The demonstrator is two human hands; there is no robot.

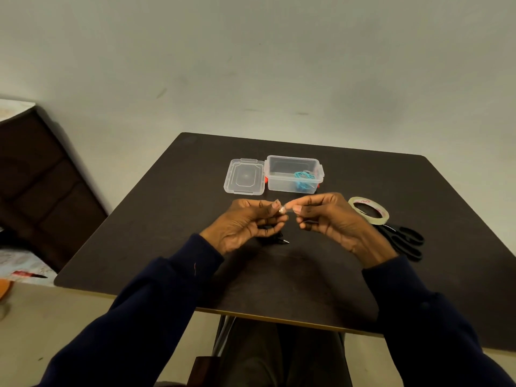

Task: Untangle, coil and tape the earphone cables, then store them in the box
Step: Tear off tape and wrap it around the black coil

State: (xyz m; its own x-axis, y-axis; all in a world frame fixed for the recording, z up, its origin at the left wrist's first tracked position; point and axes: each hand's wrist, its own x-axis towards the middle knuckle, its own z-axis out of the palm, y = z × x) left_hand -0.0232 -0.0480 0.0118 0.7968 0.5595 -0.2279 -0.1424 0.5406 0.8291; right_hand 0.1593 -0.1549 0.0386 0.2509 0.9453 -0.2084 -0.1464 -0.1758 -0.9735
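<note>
Both hands meet above the dark brown table [167,219] — the left hand [245,223] grips a coiled black earphone cable [275,238], and the right hand [325,216] pinches a small clear tape strip [285,210] with it. A coiled turquoise earphone cable [303,178] lies in the open clear plastic box [282,182], its lid [244,177] just beside — the tape roll [368,210] and black scissors [405,240] sit right.

The square wooden table [363,275] is dark brown with a pale edge. The clear plastic storage box [282,180] has red-orange latches and contains a coiled turquoise earphone cable [304,176]. The round tape roll [368,210] is pale yellow with red print. The plastic-handled scissors [405,241] are black. Both long sleeves [156,311] are navy blue.
</note>
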